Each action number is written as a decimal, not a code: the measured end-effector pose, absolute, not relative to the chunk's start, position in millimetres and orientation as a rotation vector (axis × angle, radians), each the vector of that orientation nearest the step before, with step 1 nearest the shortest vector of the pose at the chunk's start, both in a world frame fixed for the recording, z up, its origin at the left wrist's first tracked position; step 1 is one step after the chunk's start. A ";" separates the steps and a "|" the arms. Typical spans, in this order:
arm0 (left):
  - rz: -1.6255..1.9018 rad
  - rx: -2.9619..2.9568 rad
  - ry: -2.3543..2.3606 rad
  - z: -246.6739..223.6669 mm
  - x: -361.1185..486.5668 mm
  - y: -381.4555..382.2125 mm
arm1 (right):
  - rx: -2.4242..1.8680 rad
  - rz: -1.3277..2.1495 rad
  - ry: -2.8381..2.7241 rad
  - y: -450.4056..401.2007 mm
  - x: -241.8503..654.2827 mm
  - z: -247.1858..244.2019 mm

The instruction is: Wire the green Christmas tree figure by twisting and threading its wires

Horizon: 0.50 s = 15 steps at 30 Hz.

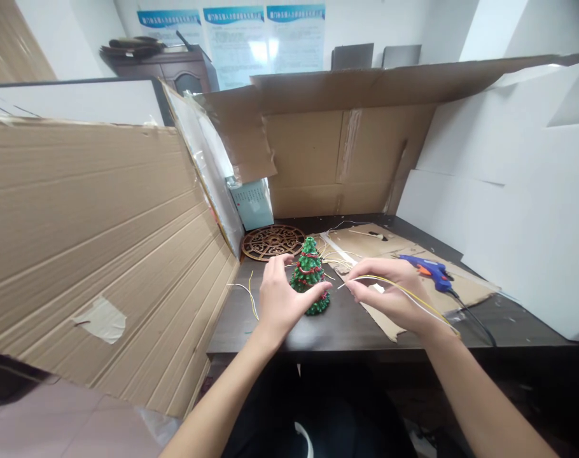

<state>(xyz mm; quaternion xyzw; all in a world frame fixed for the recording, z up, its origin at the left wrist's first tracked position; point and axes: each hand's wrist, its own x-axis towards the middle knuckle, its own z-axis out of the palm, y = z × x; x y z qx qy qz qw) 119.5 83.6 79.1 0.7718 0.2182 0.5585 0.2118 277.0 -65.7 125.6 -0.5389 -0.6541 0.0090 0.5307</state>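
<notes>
A small green Christmas tree figure (pixel 309 268) with red garland stands upright on the dark table. My left hand (pixel 287 296) is at its left and front, thumb and fingers spread around it; whether they touch it I cannot tell. Just right of the tree, my right hand (pixel 389 289) pinches thin yellow and white wires (pixel 413 297) between thumb and fingertips. Their short ends point toward the tree, while the long ends trail back over the wrist. More loose yellow and white wires (pixel 252 299) lie on the table left of my left hand.
Behind the tree lies a round openwork trivet (pixel 274 242), near a light blue box (pixel 252 205). A blue glue gun (pixel 427 270) with a black cord rests on a cardboard sheet (pixel 466 280) at right. Cardboard walls (pixel 308 149) enclose the table's back and left.
</notes>
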 end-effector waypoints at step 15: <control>0.421 1.814 -0.217 93.5 127.0 127.6 | -1.342 -0.247 -1.375 -53.5 280.2 116.2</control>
